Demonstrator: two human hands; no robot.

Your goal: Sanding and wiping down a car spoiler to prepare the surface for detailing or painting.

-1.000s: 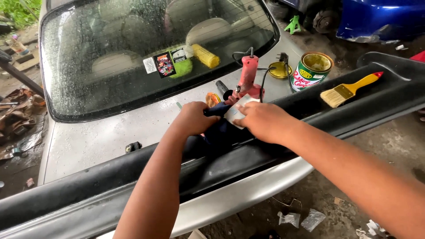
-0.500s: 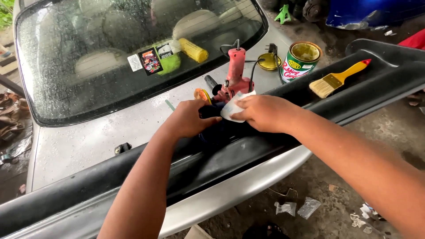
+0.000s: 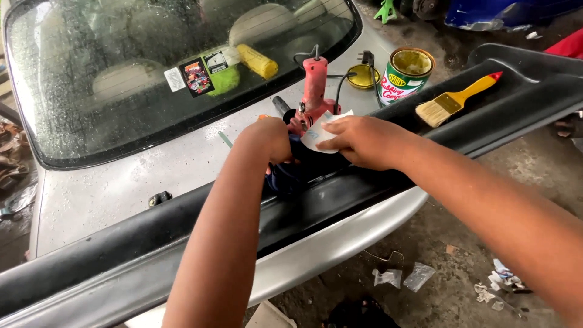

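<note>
I'm mid-rub on the black spoiler (image 3: pixel 473 121): my right hand (image 3: pixel 358 141) pinches a white sanding sheet (image 3: pixel 317 130), fingers closed on it; my left hand (image 3: pixel 267 143) grips, I think, a dark cloth (image 3: pixel 285 176) just below. Next calls for steady pressure

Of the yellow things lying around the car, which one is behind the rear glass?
The yellow cylinder lies inside, behind the glass. The yellow can lid and yellow-handled paintbrush are outside.
</note>
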